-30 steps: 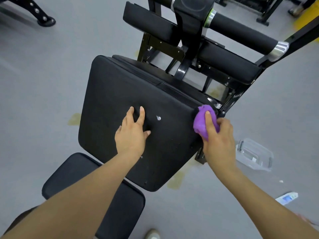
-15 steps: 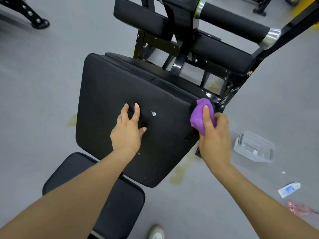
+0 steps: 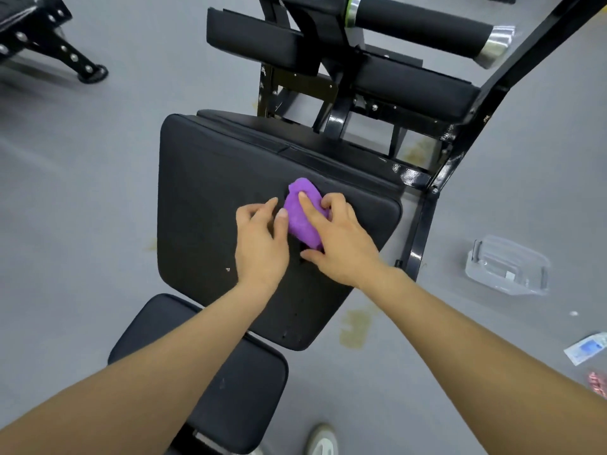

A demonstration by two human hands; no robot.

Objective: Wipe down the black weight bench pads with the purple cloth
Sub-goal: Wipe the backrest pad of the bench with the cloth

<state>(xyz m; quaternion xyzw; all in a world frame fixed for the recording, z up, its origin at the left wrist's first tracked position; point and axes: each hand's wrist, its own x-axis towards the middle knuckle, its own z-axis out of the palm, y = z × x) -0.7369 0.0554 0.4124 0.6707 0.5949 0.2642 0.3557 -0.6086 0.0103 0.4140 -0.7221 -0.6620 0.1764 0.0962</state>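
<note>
Step in hand: wiping the top face of the large pad (image 3: 210, 198), mid-surface. The cloth (image 3: 300, 213), purple and bunched into a soft lump, sits on the pad right of centre. Right hand (image 3: 341, 244) lies over the cloth with fingers spread and mostly flat, pressing down rather than gripping; index finger runs across the top of the lump, thumb on the pad below it. Left hand (image 3: 261, 241) rests on the pad just beside the cloth, loosely curled, thumb touching the cloth's left edge; whether it has any hold on the cloth I cannot tell. Pad: black, smooth matte vinyl, squarish with rounded corners, slightly cushioned, tilted; a small pale fleck shows near its lower left. A smaller seat pad (image 3: 236, 382) of the same material lies nearer the camera, and two narrow pads (image 3: 259, 41) and a foam roller (image 3: 417, 24) are mounted on the glossy black steel frame beyond. Judgement: next move calls for steady downward pressure and overlapping strokes toward the left half and the fleck, then the remaining pads. A bunched cloth covers little; spreading it would help.
</note>
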